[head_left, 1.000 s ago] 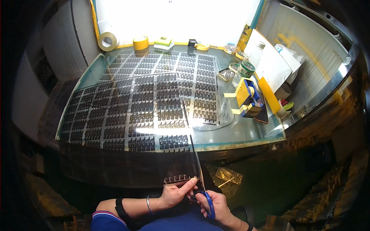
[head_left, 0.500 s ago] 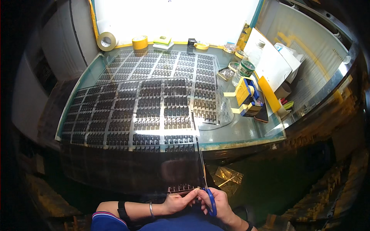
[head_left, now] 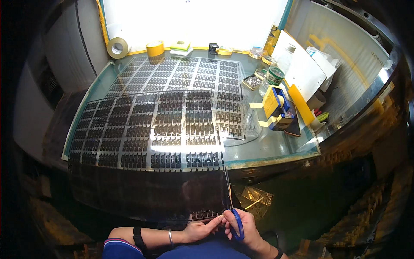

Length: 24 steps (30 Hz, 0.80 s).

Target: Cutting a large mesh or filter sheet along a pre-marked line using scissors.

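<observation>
A dark film sheet (head_left: 142,129) with rows of small repeated patterns lies on the glass table, and its near part hangs past the front edge toward me. My left hand (head_left: 197,231) is closed at the sheet's near edge, thumb pointing right and pinching beside the right fingertips. My right hand (head_left: 249,228) holds scissors (head_left: 239,225) by their blue handles. The blades point away from me, along the sheet's right edge. Whether they touch the film cannot be made out. Beneath this sheet, farther back, lies a second patterned sheet (head_left: 230,71).
Tape rolls (head_left: 155,48) and a sponge (head_left: 181,45) line the back, below a bright panel. On the right stand a blue tape dispenser (head_left: 278,105), a jar (head_left: 274,77) and a small tray of bits (head_left: 252,82). A crumpled clear bag (head_left: 256,200) sits below the table edge.
The patterned sheet has shifted slightly toward me and to the right in the picture. Both hands stay almost in place, with the scissors still held.
</observation>
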Each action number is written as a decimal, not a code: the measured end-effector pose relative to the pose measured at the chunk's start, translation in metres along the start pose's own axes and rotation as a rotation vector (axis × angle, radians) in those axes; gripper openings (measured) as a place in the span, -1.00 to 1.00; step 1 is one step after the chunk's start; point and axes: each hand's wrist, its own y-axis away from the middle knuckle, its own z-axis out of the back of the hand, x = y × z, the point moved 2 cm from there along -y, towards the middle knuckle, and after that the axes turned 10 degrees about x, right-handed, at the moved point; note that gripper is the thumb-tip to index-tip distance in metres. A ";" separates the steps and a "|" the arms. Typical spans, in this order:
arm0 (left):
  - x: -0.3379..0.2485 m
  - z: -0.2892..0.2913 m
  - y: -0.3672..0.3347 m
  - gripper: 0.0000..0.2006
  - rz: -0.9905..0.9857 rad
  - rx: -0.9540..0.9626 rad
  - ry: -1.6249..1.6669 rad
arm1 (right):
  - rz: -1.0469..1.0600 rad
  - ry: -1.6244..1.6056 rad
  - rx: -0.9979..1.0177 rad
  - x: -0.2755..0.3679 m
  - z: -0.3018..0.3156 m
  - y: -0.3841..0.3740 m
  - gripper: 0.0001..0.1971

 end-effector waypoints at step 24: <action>-0.043 0.020 -0.007 -0.78 -0.019 -0.211 0.024 | 0.043 0.161 -0.056 0.011 0.005 0.008 -0.71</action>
